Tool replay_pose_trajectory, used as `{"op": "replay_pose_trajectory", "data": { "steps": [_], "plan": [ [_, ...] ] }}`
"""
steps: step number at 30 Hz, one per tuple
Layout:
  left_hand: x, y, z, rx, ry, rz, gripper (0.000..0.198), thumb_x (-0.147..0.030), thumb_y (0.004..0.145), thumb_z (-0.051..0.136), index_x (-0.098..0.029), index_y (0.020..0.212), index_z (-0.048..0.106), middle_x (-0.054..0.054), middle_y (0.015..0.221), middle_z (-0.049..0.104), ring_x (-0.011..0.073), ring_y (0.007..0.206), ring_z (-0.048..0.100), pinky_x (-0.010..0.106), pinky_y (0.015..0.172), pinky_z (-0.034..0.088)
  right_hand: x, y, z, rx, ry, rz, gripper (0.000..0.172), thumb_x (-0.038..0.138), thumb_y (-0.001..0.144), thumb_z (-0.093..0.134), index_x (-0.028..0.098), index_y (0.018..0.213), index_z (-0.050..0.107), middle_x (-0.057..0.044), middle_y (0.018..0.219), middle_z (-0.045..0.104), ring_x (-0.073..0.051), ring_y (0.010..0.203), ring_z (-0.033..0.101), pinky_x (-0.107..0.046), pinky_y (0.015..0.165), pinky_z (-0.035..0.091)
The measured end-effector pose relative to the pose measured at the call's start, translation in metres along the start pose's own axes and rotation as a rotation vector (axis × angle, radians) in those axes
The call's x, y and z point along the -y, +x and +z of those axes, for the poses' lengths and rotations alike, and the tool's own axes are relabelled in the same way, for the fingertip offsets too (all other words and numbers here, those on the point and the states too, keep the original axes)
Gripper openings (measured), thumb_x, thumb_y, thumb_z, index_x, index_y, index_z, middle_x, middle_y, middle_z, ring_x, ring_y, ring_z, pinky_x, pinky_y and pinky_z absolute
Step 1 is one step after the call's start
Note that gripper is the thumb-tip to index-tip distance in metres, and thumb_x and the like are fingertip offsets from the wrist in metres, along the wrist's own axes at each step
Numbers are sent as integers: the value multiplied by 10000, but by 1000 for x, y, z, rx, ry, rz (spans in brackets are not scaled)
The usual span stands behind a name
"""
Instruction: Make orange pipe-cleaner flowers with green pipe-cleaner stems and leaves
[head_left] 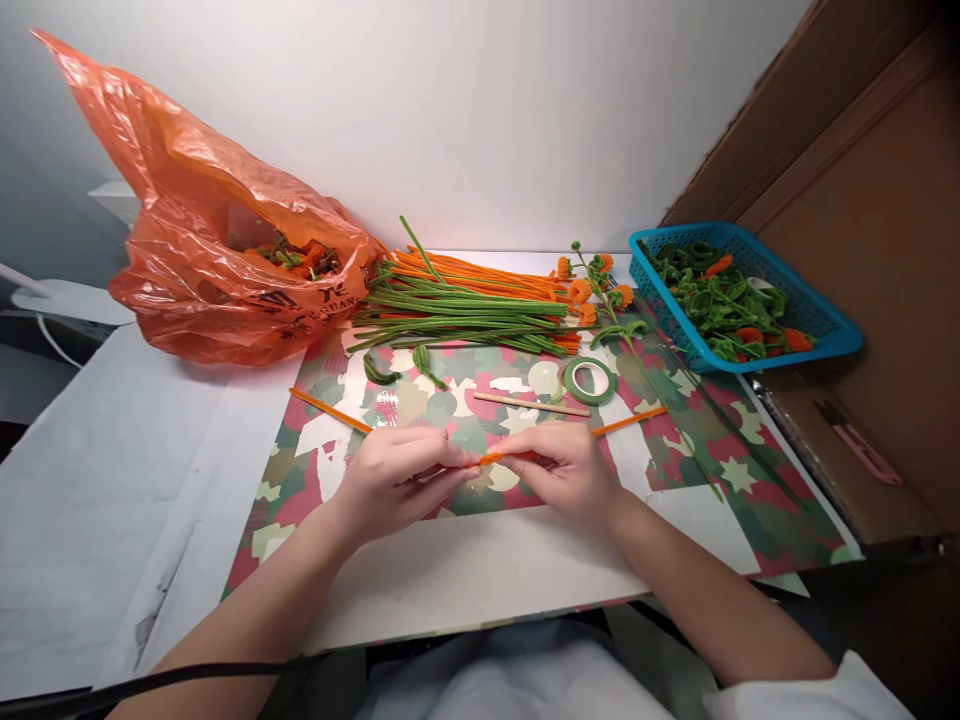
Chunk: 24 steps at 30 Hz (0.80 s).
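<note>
Both hands pinch orange pipe cleaners (489, 459) over the front of the patterned mat. My left hand (405, 475) is closed on the orange piece, and one orange end sticks out behind it to the left. My right hand (562, 465) grips it just across a small gap, with another orange end reaching out to the right. Whether this is one stem or several twisted together, I cannot tell. Just beyond my hands lie a thin wooden stick (531, 404) and a roll of green tape (590, 381). Two green leaf shapes (427, 367) rest farther left.
Behind lies a bundle of green pipe cleaners (472, 310) with orange pipe cleaners (480, 268). An orange plastic bag (187, 190) stands at left. At right are a finished flower stem (611, 300), a blue basket (709, 350) of green and orange pieces, and pink-handled scissors (866, 455).
</note>
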<state>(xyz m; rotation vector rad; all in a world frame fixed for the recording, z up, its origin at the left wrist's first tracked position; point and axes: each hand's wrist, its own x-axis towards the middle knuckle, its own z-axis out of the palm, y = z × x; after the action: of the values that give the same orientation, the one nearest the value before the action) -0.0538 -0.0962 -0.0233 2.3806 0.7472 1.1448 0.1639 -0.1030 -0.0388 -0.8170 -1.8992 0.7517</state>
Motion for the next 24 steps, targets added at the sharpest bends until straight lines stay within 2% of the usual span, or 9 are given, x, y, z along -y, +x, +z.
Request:
{"op": "replay_pose_trajectory", "data": {
  "steps": [5,7,10,14,16,18,20,22,24],
  "plan": [
    [-8,4,0,52,-227,-354,167,-192,855,640,-164,692,619,-91,429,359,65,424,322,194,449,327,0,-2,-1,-75,-327,-296,229,109,906,501,198,929,711,15,599,691,-103,502,570,-268,499,342],
    [-11,6,-2,100,-331,-509,218,-248,855,627,-152,660,616,-86,436,338,60,417,287,190,417,294,0,-3,-1,-96,-400,-339,241,105,905,485,190,944,707,26,560,642,-107,489,540,-285,502,311],
    [-13,9,-5,177,-466,-712,287,-326,840,622,-144,621,581,-55,489,406,59,432,305,181,397,259,1,-4,-1,-118,-459,-400,230,104,901,490,174,957,702,24,548,611,-115,496,513,-292,513,298],
    [-11,9,-6,255,-543,-818,337,-390,837,617,-147,615,544,-27,547,469,80,480,400,184,421,318,1,-5,-1,-105,-475,-395,242,111,904,486,191,968,705,29,538,604,-115,492,512,-294,512,292],
    [-11,8,-3,237,-482,-780,292,-376,867,592,-149,684,568,-46,541,444,69,455,378,175,408,299,1,-3,0,-95,-425,-328,249,100,902,482,202,950,705,29,557,640,-106,492,536,-285,505,304],
    [-12,5,1,145,-354,-658,167,-313,892,573,-162,823,592,-81,534,376,54,420,322,166,393,260,1,-2,1,-90,-360,-262,227,99,900,502,204,933,700,24,591,680,-100,503,567,-266,502,332],
    [-13,3,5,15,-183,-459,33,-220,887,579,-190,888,565,-101,540,325,49,406,279,168,392,237,1,-1,2,-99,-309,-221,184,105,891,541,198,924,697,18,609,698,-103,510,585,-253,504,360],
    [-13,1,7,-65,-4,-227,104,-137,861,592,-212,834,525,-107,525,334,53,404,281,179,401,240,2,-1,2,-112,-285,-204,167,105,880,563,196,919,697,14,611,702,-106,503,586,-251,506,375],
    [-12,0,8,-82,137,-32,175,-86,845,588,-221,780,498,-107,493,388,61,397,319,197,415,256,3,-1,2,-119,-277,-195,182,98,877,556,204,917,698,15,615,708,-106,495,587,-250,504,381]
  ]
}}
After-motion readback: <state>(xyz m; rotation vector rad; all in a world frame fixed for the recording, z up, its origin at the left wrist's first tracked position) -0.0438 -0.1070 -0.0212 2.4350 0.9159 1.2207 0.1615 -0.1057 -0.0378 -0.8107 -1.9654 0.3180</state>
